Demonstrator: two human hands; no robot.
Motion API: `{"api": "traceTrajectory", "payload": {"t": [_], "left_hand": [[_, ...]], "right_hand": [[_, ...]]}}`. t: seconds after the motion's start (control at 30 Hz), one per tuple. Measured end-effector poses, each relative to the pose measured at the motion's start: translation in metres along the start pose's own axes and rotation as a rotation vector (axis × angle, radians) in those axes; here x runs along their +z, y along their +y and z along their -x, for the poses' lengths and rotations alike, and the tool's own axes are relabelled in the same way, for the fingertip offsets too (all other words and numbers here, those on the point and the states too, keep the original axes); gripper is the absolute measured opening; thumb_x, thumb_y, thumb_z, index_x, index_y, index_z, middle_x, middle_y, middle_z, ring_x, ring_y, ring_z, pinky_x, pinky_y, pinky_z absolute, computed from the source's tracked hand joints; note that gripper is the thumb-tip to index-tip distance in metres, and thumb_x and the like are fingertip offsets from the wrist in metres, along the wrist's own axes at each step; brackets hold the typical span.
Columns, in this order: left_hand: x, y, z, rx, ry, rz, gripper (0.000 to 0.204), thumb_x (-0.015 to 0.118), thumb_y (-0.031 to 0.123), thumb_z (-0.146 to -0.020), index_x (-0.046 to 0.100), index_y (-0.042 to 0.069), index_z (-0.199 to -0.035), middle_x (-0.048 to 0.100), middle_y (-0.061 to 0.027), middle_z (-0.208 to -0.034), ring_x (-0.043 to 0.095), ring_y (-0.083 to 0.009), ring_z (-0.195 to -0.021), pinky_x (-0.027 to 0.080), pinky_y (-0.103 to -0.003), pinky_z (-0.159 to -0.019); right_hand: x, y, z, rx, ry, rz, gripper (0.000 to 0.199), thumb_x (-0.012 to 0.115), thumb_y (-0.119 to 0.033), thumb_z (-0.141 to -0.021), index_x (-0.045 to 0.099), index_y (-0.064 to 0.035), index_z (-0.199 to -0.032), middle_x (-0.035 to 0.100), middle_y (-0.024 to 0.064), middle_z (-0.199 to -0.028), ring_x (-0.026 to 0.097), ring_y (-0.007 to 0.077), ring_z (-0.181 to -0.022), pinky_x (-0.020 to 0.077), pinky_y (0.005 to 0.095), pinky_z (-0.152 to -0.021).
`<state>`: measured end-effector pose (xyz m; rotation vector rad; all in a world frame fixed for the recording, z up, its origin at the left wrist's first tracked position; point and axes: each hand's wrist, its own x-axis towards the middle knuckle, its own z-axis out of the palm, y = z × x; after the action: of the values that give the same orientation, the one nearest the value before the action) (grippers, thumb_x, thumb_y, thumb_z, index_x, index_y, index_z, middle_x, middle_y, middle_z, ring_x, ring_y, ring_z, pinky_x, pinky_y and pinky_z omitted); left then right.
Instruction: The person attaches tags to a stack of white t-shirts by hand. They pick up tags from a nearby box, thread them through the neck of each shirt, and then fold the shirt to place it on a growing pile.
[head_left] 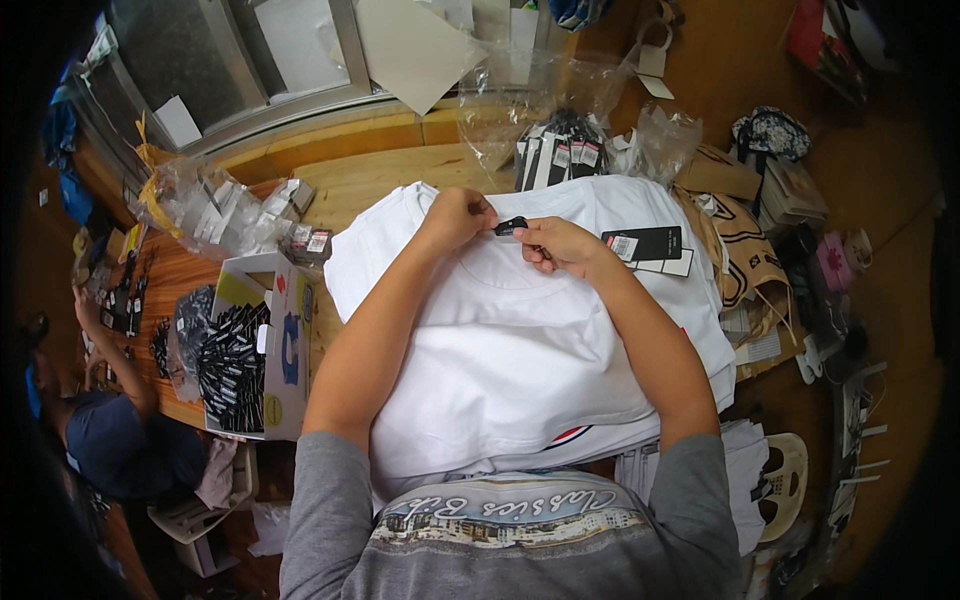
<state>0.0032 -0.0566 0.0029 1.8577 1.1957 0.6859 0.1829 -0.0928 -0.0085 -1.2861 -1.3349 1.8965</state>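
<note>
I see my left hand [458, 217] just above the middle of the frame, fingers curled in narrow and pinching the collar edge of the top white T-shirt [520, 350]. My right hand [556, 243] sits just beside it, to the right, and its fingertips pinch a small black tag [511, 226] — the tag lies between the two hands, right at the neckline. Whether the left fingers also touch the tag I cannot tell.

The shirt lies flat on a stack of folded white shirts that fills the centre of the frame, resting on a wooden table [370, 175]. Just right of my right hand, a black hang tag with a white sticker [642, 244] lies on the shirt, near the shoulder.

At centre left an open cardboard box [285, 340] holds bundles of black tags. Clear plastic bags of more tags [205, 205] sit in the upper left, and another bundle of black tags [560, 150] stands just above the shirts. At the far left edge another person [110, 420] — in a dark top — is at the table.
</note>
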Motion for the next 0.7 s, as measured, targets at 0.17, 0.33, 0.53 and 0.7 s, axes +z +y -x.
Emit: {"api": "traceTrajectory", "payload": {"t": [0.17, 0.33, 0.53, 0.7], "left_hand": [[0.001, -0.005, 0.002, 0.079, -0.032, -0.062, 0.009, 0.060, -0.004, -0.062, 0.058, -0.001, -0.070, 0.058, -0.0056, -0.062, 0.053, -0.0101, -0.056, 0.041, -0.021, -0.053], [0.001, -0.009, 0.000, 0.131, 0.064, -0.034, 0.011, 0.054, -0.006, -0.062, 0.057, -0.001, -0.070, 0.055, -0.0040, -0.061, 0.050, -0.0088, -0.055, 0.040, -0.021, -0.051], [-0.012, -0.022, -0.011, 0.051, 0.370, 0.312, 0.014, 0.050, -0.004, -0.066, 0.053, -0.002, -0.079, 0.049, -0.0006, -0.058, 0.045, -0.0075, -0.051, 0.038, -0.020, -0.049], [-0.008, 0.005, -0.005, -0.023, 0.304, 1.022, 0.021, 0.049, -0.004, -0.069, 0.046, 0.000, -0.090, 0.052, -0.0059, -0.078, 0.051, -0.0129, -0.063, 0.046, -0.024, -0.061]], "right_hand": [[-0.003, 0.001, -0.003, -0.005, -0.033, -0.029, 0.015, 0.042, -0.019, -0.084, 0.044, -0.0091, -0.071, 0.043, -0.0025, -0.052, 0.037, 0.0059, -0.038, 0.0294, 0.0190, -0.036], [-0.005, 0.000, 0.002, -0.058, 0.098, -0.029, 0.014, 0.047, -0.018, -0.081, 0.052, -0.0045, -0.080, 0.052, 0.0021, -0.061, 0.047, 0.0084, -0.050, 0.0379, 0.0194, -0.046], [-0.031, -0.019, 0.025, -0.357, 0.626, 0.736, 0.018, 0.058, -0.008, -0.066, 0.061, -0.0017, -0.082, 0.060, 0.0089, -0.072, 0.056, 0.0154, -0.064, 0.0438, 0.0252, -0.060], [-0.018, 0.006, 0.024, -0.328, 0.646, 0.995, 0.017, 0.061, -0.014, -0.064, 0.062, -0.0063, -0.079, 0.059, 0.0129, -0.071, 0.057, 0.0240, -0.066, 0.0440, 0.0303, -0.061]]}}
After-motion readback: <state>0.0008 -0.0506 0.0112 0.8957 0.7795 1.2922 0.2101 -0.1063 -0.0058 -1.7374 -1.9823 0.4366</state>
